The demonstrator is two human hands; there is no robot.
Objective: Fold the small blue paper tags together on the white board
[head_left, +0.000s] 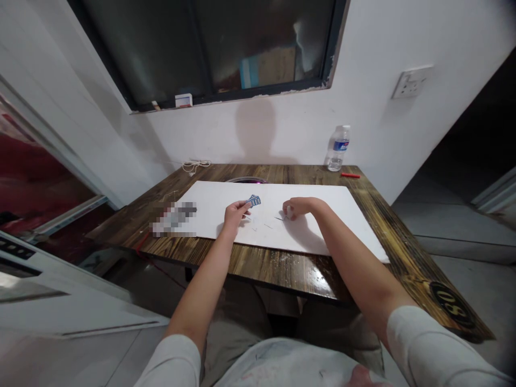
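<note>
My left hand [235,212] is closed in a pinch on a small blue patterned piece [253,201], held just above a large white sheet [322,215] spread over the wooden table [278,269]. My right hand [295,207] rests on the sheet to the right, fingers curled down onto something small that I cannot make out. A few tiny scraps [262,223] lie on the sheet between and below both hands.
A clear water bottle [337,148] stands at the table's back right, a red pen [350,175] beside it. A white cord [195,165] lies at the back left. A blurred patch [174,219] covers the sheet's left end. A wall socket [411,81] is mounted above.
</note>
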